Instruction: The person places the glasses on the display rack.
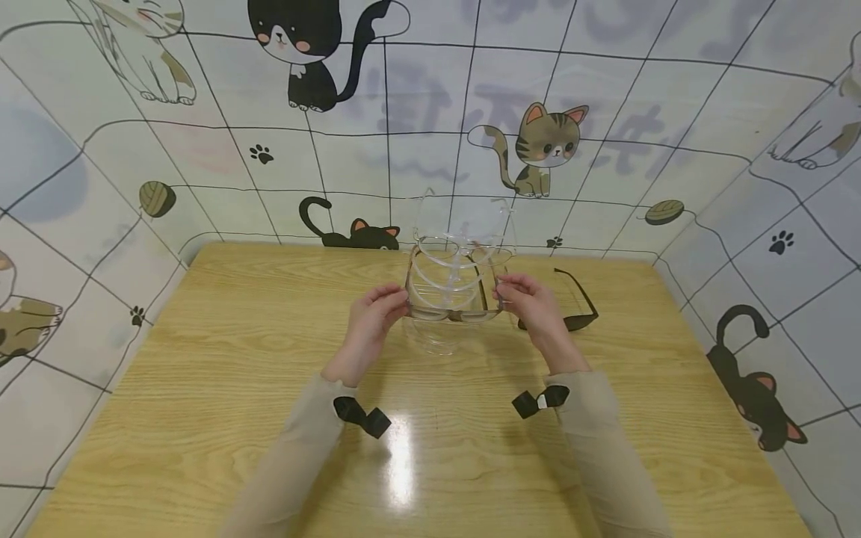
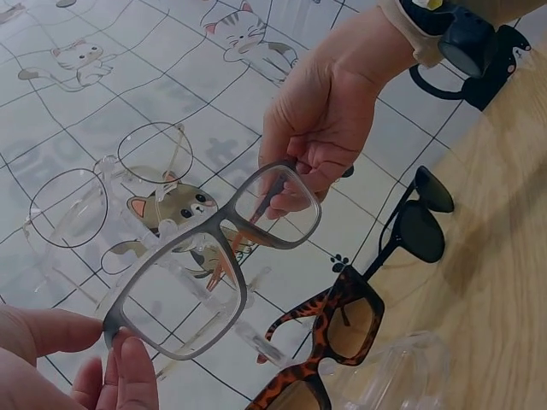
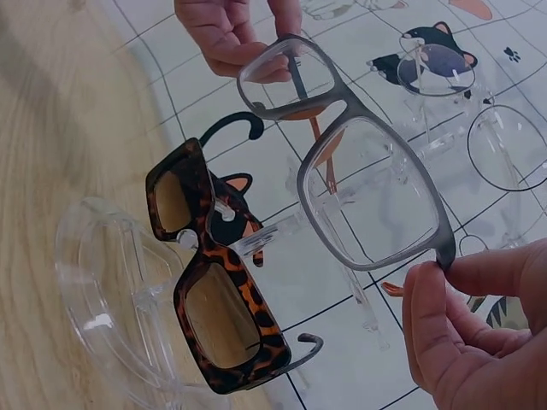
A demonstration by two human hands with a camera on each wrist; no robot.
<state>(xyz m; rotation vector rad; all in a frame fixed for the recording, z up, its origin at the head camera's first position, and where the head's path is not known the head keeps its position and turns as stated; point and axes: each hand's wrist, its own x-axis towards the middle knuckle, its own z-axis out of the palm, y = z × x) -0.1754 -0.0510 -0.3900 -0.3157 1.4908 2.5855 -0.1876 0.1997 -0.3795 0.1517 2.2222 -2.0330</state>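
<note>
Grey-framed eyeglasses (image 2: pixel 224 224) with clear lenses are held between both hands in front of a clear display stand (image 3: pixel 96 320). My left hand (image 1: pixel 372 317) pinches one outer corner of the frame between thumb and fingers. At the opposite corner, my right hand (image 1: pixel 536 310) grips the frame near the hinge. In the wrist views the temples reach back toward the stand, with orange-brown inner surfaces. Tortoiseshell sunglasses (image 3: pixel 224 303) with brown lenses sit low on the stand, below the grey pair. Higher up rest round, thin-rimmed glasses (image 2: pixel 70 207).
Black sunglasses (image 1: pixel 580 322) lie on the wooden table (image 1: pixel 269 418), just right of my right hand. Behind and at both sides of the table stand cat-patterned, gridded panels (image 1: pixel 430 97). A small dark device is strapped to each wrist.
</note>
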